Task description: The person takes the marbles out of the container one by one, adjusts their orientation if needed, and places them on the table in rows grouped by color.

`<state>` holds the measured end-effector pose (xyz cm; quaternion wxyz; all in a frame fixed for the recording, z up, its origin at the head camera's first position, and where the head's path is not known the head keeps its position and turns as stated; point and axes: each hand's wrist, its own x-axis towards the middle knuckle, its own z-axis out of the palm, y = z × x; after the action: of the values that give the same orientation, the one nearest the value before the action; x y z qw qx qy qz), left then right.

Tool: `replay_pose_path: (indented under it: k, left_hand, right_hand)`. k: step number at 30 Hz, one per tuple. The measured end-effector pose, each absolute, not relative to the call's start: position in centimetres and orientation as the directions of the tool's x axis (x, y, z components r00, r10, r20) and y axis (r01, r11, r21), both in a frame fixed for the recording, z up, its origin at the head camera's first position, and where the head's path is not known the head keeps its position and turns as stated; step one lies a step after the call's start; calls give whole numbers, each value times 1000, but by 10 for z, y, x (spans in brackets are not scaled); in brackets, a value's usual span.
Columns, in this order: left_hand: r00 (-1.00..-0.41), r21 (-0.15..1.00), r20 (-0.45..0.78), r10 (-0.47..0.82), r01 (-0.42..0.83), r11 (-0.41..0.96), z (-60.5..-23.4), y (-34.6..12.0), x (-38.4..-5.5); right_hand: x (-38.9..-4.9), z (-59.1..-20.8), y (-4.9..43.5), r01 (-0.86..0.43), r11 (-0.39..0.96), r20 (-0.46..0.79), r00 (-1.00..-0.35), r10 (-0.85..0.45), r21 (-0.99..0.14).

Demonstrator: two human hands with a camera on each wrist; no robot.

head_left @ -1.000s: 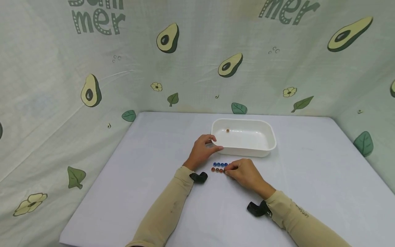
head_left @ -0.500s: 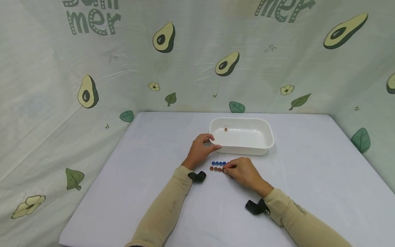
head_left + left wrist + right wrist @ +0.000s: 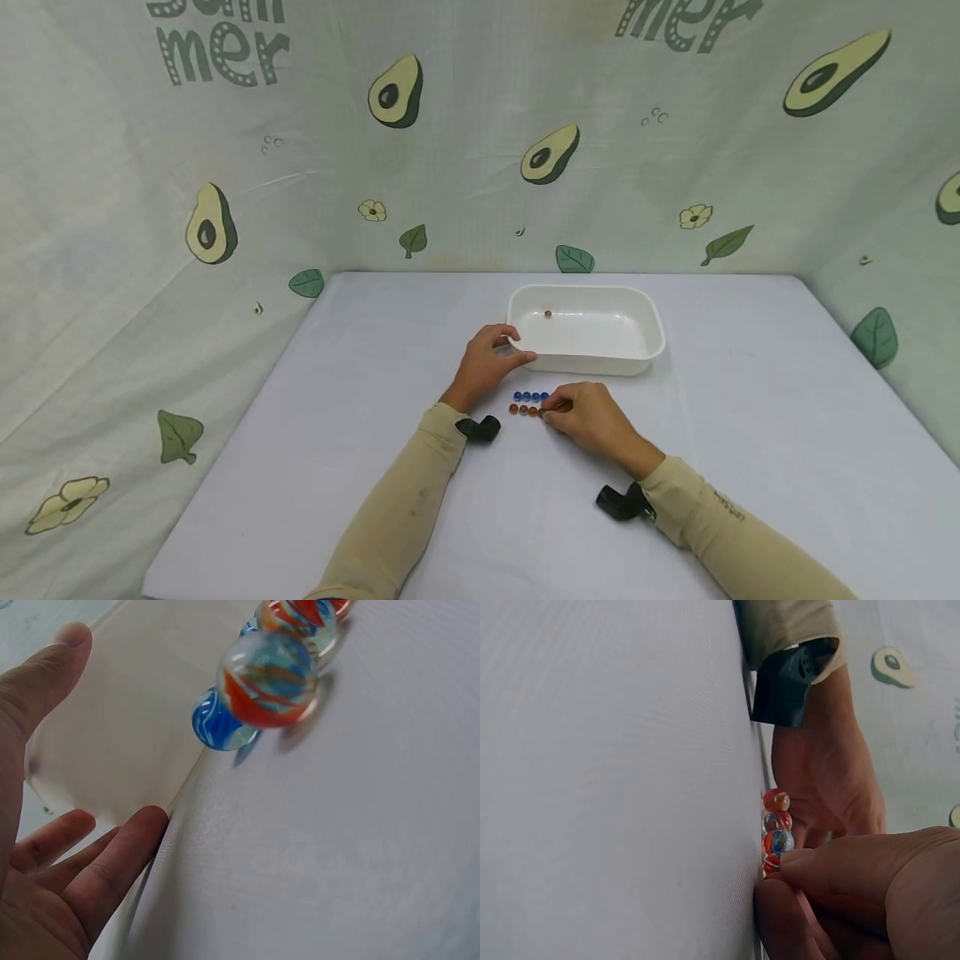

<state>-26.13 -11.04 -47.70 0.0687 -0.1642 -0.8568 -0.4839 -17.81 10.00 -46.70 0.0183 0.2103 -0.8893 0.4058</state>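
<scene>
A white plastic tray stands toward the back of the table. My left hand holds its near left corner, thumb along the front wall and fingers at the left end. In front of the tray lie two short rows of glass marbles. The farther row is of blue marbles, the nearer one of orange-red swirled marbles. At the right end of the nearer row my right hand pinches a red swirled marble between thumb and forefinger, partly hidden by the fingertips. The right hand also covers the blue row's right end.
One orange marble lies inside the tray near its back left. A white cloth covers the table. Behind it hangs a pale curtain printed with avocados and leaves. Black cameras are strapped at both wrists.
The head view has shifted slightly, so everything sits a little further left and up. Both hands keep their places at the tray corner and the marble row.
</scene>
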Motion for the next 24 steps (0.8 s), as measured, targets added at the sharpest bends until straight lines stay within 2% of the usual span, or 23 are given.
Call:
replay_pose_path:
  k: [24]
  left_hand:
    - [-939,807,275,206,342,482,-479,-110,-262]
  right_hand:
    - [-179,-468,97,-414,606,242,-906,-348,-679]
